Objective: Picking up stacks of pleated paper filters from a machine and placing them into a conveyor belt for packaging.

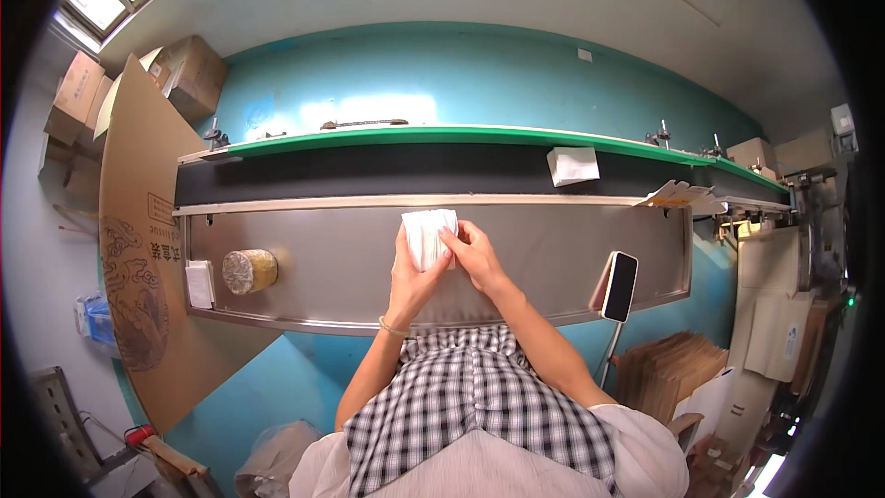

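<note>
Between my two hands I hold a stack of white folded tissues point(427, 236) above the metal worktop point(516, 254). My left hand point(411, 275) grips the stack along its left side and lower edge. On the right side, my right hand point(474, 256) has its fingers closed against the stack, the thumb lying on its face. Beyond the worktop, another white folded stack point(573, 167) sits on the dark conveyor belt point(387, 171).
A tape roll point(250, 272) and a small white stack point(200, 284) lie at the worktop's left end. A phone point(621, 287) on a stand is at its right front. A large cardboard sheet point(157, 249) stands left; flat cardboard point(668, 367) is stacked lower right.
</note>
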Demonstrator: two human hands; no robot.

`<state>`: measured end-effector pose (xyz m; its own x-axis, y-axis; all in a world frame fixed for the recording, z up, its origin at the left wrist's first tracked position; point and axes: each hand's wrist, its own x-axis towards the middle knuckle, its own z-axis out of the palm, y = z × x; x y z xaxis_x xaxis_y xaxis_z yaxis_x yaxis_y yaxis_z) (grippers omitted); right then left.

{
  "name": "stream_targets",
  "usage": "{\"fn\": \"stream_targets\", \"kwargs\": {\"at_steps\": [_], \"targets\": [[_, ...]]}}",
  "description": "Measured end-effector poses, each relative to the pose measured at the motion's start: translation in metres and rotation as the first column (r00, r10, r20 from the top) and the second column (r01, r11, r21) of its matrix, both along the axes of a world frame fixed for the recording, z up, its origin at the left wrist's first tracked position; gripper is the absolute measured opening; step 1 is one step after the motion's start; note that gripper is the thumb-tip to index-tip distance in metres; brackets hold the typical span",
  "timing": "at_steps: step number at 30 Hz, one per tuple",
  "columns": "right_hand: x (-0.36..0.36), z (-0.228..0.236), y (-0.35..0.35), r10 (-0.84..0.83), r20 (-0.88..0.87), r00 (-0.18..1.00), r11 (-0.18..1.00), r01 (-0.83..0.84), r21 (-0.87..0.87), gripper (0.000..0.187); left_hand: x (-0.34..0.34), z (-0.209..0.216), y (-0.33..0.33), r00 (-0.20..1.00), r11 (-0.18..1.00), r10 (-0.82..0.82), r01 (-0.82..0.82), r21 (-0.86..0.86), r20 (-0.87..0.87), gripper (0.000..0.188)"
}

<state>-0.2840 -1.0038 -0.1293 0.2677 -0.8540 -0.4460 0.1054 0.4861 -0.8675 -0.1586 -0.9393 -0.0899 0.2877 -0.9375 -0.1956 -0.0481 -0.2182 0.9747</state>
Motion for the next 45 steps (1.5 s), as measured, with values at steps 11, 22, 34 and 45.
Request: {"fn": "stream_targets", "kwargs": {"at_steps": [11,22,34,45], "targets": [[-0.048,-0.012,-0.053,-0.281,-0.037,0.959,0.957,0.283,0.065,0.027,0.003,-0.010,-0.001,0.998,0.998,-0.054,0.055,0.015,-0.034,0.062],[-0.023,-0.001,-0.006,0.224,-0.138,0.965,0.973,-0.213,0.090,0.031,-0.001,-0.015,0.000,0.996,0.998,-0.066,0.067,0.022,-0.060,0.069],[0.000,-0.022,-0.051,-0.317,0.007,0.948,0.947,0.317,-0.052,0.025,0.007,-0.010,0.009,0.901,0.991,-0.137,0.126,0.053,0.411,0.071],[0.036,0.018,0.103,-0.104,-0.526,0.844,0.693,-0.318,-0.647,0.005,0.075,-0.048,0.075,0.778,0.922,-0.035,0.267,-0.281,0.627,0.039]]}}
